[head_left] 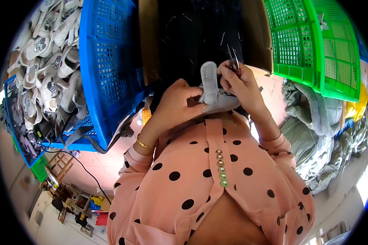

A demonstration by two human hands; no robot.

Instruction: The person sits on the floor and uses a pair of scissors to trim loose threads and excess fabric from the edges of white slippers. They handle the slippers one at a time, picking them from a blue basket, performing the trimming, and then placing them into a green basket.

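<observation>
Left fingers [191, 92] pinched on a pale, round-flapped fabric shoe [209, 86], right fingers [230, 77] curled around pointed metal snips [234, 60].

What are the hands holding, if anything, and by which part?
Left hand: a shoe, pinched at the edge beside its raised flap. Right hand: scissors, gripped at the handle end, blades sticking out.

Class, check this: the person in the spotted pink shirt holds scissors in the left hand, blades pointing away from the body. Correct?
No: in the head view, the right hand holds the scissors, not the left hand; the rest stands.
</observation>
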